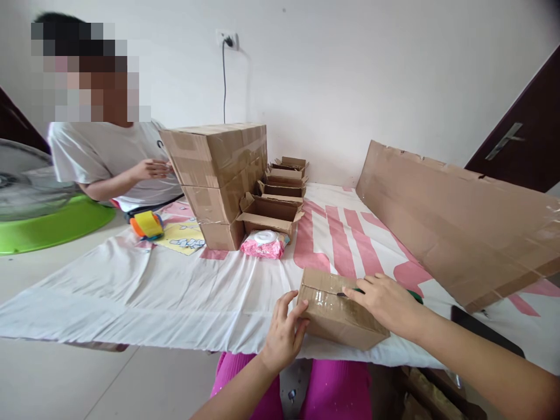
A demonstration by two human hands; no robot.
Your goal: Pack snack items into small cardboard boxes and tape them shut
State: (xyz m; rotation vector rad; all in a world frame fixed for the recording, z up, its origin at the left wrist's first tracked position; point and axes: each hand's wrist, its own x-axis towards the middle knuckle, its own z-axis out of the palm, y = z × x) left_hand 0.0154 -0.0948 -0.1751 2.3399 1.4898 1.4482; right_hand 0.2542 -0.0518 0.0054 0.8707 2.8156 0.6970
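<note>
A taped cardboard box lies at the table's front edge, before my lap. My left hand grips its left end, thumb and fingers pressed against the corner. Over the top of the box, my right hand is closed around a green-handled tool. Its narrow dark tip rests at the taped seam; most of it is hidden under my fingers, so its exact kind is unclear. Shiny clear tape covers the box top around the seam.
Stacked closed boxes and a row of opened boxes stand behind. Nearby are a wet-wipes pack, tape rolls, a large cardboard sheet and a dark flat object. Another person sits at left beside a green-based fan.
</note>
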